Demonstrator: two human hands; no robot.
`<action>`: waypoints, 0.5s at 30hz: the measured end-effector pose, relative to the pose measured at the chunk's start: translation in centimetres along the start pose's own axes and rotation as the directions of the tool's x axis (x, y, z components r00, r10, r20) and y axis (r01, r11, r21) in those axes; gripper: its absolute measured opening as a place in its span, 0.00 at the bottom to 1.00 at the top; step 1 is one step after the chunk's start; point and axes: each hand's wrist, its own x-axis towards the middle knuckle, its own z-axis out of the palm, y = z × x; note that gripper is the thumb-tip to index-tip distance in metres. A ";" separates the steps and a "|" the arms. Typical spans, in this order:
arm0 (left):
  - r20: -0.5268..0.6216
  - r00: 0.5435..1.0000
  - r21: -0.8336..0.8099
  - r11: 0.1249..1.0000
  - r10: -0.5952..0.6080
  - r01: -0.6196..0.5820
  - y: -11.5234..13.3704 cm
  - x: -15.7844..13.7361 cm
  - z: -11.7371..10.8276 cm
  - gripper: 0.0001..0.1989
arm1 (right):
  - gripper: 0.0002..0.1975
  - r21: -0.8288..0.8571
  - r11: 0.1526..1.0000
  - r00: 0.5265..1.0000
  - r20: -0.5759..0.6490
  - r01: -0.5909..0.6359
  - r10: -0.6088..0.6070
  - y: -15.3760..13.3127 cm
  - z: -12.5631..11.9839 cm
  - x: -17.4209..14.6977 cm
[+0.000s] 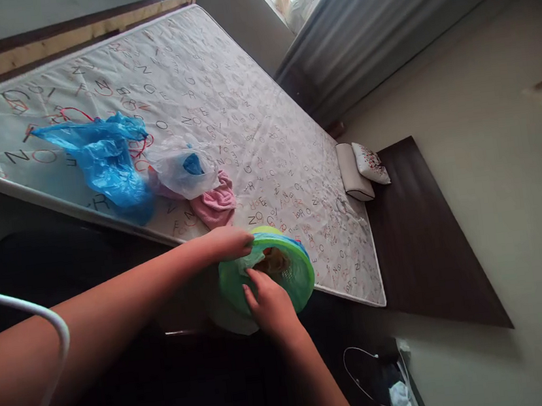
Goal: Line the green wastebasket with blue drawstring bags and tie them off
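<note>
A green plastic basket (pixel 303 281) with perforated sides hangs tilted in front of the bed's near edge, its mouth facing me. Whitish, see-through plastic and something brownish show inside. My left hand (pixel 232 242) is closed on the basket's upper left rim, fingertips partly hidden. My right hand (pixel 272 303) lies over the mouth, with thumb and forefinger apart near the thin plastic; its other fingers are hard to see. Just beyond, on the mattress, lie a pink cloth (pixel 216 203), a clear plastic bag (pixel 178 168) with something blue in it, and a crumpled blue plastic bag (pixel 111 163).
The letter-printed mattress (pixel 253 139) spans the middle. At its far right end stand two pillows (pixel 355 173) by a dark headboard (pixel 428 236). A white cable (pixel 42 310) crosses the lower left. Another cable (pixel 365 386) and a white crumpled item (pixel 400 398) sit lower right.
</note>
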 end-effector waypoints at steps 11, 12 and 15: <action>-0.020 0.998 0.071 0.996 0.059 -0.058 -0.3 -1.1 0.2 0.10 | 0.20 0.167 0.936 0.919 -0.200 -0.310 0.340 7.3 -11.2 4.2; -0.041 0.996 0.069 0.995 0.075 -0.072 -0.4 -1.1 0.4 0.10 | 0.20 0.170 0.928 0.932 -0.098 -0.330 0.350 7.8 -11.0 4.5; -0.070 0.993 0.067 0.994 0.095 -0.091 -0.8 -0.9 0.7 0.11 | 0.17 0.113 0.932 0.938 0.022 -0.346 0.345 8.5 -9.9 4.7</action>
